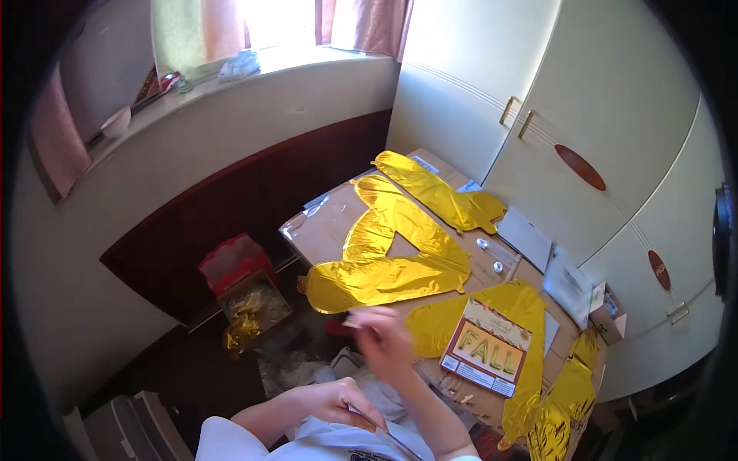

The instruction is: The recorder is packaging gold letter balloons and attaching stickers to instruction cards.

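Observation:
Low in front of me, my left hand (342, 403) is closed round a slim, flat, greyish object (398, 443) seen nearly edge-on; its kind is unclear. My right hand (382, 346) is raised beside the table's near edge, slightly blurred, fingers drawn together with a small pale bit at their tips. Just beyond it lies a flat gold foil balloon shaped like an A (392, 265). To the right, a cardboard package picturing gold letter balloons (490, 347) rests on another gold foil balloon (526, 303).
A long gold balloon (434, 188) lies at the table's (330, 219) far side. Two small white spools (482, 243), a white box (525, 240) and crumpled gold foil (569, 396) are at the right. An open red-lidded box (254, 296) with clear wrap stands left. Wardrobe doors (607, 100) rise behind.

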Demonstrator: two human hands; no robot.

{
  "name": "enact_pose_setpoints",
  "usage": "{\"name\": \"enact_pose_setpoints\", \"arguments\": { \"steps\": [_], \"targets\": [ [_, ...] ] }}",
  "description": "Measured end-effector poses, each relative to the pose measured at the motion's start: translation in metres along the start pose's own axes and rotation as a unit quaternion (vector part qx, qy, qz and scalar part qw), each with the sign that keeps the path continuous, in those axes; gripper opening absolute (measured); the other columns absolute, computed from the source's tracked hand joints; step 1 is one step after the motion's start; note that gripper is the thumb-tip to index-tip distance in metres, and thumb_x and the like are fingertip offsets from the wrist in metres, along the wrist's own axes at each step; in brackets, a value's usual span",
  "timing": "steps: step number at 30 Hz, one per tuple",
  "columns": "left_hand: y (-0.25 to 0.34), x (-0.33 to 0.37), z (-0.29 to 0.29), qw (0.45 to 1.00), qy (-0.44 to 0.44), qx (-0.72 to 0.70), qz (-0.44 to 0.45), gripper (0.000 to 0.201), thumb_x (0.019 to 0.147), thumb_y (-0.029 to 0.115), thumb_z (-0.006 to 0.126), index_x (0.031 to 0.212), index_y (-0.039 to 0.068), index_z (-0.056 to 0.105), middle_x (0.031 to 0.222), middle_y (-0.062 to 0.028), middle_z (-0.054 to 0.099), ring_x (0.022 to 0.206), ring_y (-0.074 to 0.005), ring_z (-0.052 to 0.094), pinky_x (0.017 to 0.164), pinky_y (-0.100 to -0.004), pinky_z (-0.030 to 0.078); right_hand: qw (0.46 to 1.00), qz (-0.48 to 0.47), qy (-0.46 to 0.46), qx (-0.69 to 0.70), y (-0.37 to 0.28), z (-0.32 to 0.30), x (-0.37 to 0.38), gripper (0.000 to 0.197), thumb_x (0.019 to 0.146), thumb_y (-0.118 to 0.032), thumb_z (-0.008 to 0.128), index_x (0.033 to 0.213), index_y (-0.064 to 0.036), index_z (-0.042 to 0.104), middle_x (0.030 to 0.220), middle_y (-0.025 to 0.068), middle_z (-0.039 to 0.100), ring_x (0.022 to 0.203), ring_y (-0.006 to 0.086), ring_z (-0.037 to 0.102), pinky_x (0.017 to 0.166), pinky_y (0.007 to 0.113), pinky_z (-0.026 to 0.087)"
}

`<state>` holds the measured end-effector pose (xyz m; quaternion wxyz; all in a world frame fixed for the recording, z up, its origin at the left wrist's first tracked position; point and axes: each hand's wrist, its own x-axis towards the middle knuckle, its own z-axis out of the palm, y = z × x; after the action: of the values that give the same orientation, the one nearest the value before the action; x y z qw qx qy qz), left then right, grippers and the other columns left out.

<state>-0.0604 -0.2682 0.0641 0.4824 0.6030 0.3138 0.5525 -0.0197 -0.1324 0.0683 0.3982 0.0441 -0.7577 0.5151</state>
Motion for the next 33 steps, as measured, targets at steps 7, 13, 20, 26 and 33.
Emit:
{"name": "enact_pose_setpoints", "arguments": {
  "steps": [7, 13, 20, 26, 33],
  "targets": [
    [0.003, -0.023, 0.002, 0.954, 0.272, -0.102, -0.071, 0.024, 0.078, -0.002, 0.064, 0.102, 0.001, 0.063, 0.097, -0.009, 0.066, 0.087, -0.0169, 0.063, 0.075, -0.0289, 0.05, 0.955, 0.24, -0.163, 0.056, 0.01, -0.005, 0.004, 0.025, 0.088, -0.015, 0.054, 0.109, -0.0014, 0.058, 0.109, 0.0128, 0.06, 0.086, 0.0216, 0.063, 0.074, 0.031, 0.05],
    [-0.028, -0.003, -0.032, 0.879, 0.443, -0.177, -0.024, 0.025, 0.079, -0.002, 0.063, 0.103, 0.001, 0.061, 0.099, -0.0061, 0.065, 0.084, -0.0111, 0.06, 0.076, -0.0254, 0.047, 0.833, 0.356, 0.093, 0.413, -0.011, -0.12, -0.024, 0.051, 0.09, -0.032, 0.052, 0.129, -0.0017, 0.039, 0.109, 0.0135, 0.058, 0.095, 0.0185, 0.059, 0.084, 0.03, 0.046],
    [-0.04, 0.063, -0.039, 0.881, 0.424, -0.208, -0.019, 0.022, 0.083, 0.003, 0.06, 0.105, 0.001, 0.06, 0.1, -0.0076, 0.064, 0.091, -0.0163, 0.06, 0.08, -0.0317, 0.048, 0.955, 0.056, 0.085, -0.28, -0.039, -0.155, -0.06, 0.057, 0.072, -0.019, 0.07, 0.122, -0.0071, 0.043, 0.118, 0.008, 0.049, 0.099, 0.0159, 0.052, 0.081, 0.033, 0.043],
    [-0.037, 0.124, -0.026, 0.862, 0.375, -0.332, -0.081, 0.035, 0.09, 0.016, 0.054, 0.121, 0.002, 0.046, 0.113, -0.0116, 0.057, 0.098, -0.024, 0.059, 0.084, -0.0404, 0.049, 0.722, -0.21, -0.174, -0.636, -0.06, -0.165, -0.062, 0.032, 0.073, -0.021, 0.06, 0.104, -0.0122, 0.056, 0.094, -0.0011, 0.054, 0.071, 0.0116, 0.051, 0.071, 0.026, 0.042],
    [-0.018, 0.164, -0.016, 0.865, 0.32, -0.371, -0.107, 0.042, 0.095, 0.031, 0.04, 0.128, 0.006, 0.039, 0.122, -0.0132, 0.051, 0.111, -0.0288, 0.051, 0.091, -0.0447, 0.044, 0.662, -0.23, -0.133, -0.701, -0.032, -0.199, -0.047, 0.024, 0.07, -0.009, 0.062, 0.094, -0.0067, 0.058, 0.081, -0.0007, 0.052, 0.063, 0.0087, 0.052, 0.047, 0.024, 0.043]
  ]
}}
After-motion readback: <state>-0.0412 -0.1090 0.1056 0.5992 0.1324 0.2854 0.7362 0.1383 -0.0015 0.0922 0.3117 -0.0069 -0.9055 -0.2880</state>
